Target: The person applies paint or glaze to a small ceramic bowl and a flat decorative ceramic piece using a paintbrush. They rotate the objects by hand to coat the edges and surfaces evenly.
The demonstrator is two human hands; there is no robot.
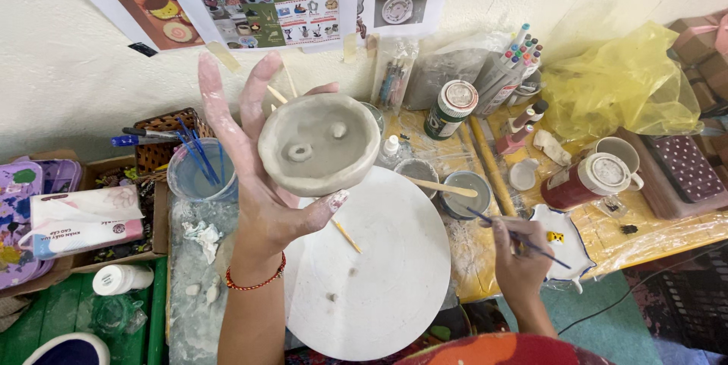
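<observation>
One round white turntable (379, 274) lies in front of you, the biggest thing on the bench, with two small clay crumbs on its face. One crumpled yellow plastic bag (618, 80) sits at the far right against the wall.

Your left hand (258, 175) is raised above the turntable's far edge, palm up, fingers spread and clay-smeared, cradling one grey clay bowl (318, 145). Thumb presses the bowl's near side, fingers back its far side; the hold is loose, a cupping rather than a clench. Inside the bowl: two small raised clay rings. One red bead bracelet (258, 283) circles that wrist.

Your right hand (519, 255) is low at the right of the turntable, fingers closed together on one thin blue-handled brush (523, 240), its tip over one white paint palette (565, 240).

Two white-capped bottles: one dark green (451, 111), one red, lying near the palette (584, 180). One clear cup (199, 171) at left holds several blue brushes. One bundle of markers (516, 61) leans at the wall. One tissue pack (80, 221) sits far left.
</observation>
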